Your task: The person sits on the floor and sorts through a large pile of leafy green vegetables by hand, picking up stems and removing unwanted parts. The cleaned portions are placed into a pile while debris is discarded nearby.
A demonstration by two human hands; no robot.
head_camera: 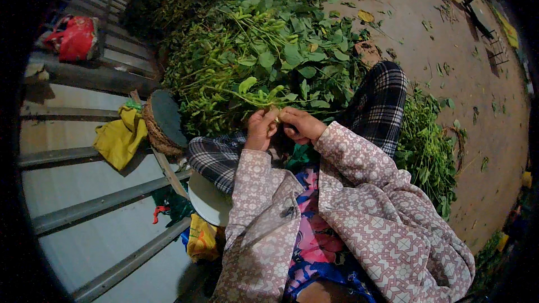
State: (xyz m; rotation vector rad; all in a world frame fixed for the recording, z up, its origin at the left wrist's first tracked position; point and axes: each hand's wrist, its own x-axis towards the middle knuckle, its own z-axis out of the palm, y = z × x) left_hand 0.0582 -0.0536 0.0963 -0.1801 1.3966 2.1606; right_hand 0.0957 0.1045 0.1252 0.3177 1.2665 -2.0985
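Note:
My left hand (262, 128) and my right hand (301, 124) meet above my lap, fingers closed on the stem end of a small bunch of green bean pods (260, 94). The pods, plump and bright green, point away from my hands to the left and up. Just beyond lies a large heap of leafy bean plants (269, 52), with pods showing among the leaves and stems. Thin stalks in my grip are partly hidden by my fingers.
More podded plants (427, 147) lie right of my knee. On the left are a round woven-sided container (168, 122), a yellow cloth (122, 136), a white basin (208, 198), a yellow bag (202, 237) and a red bag (76, 38) by metal bars. Loose leaves dot the floor (446, 71).

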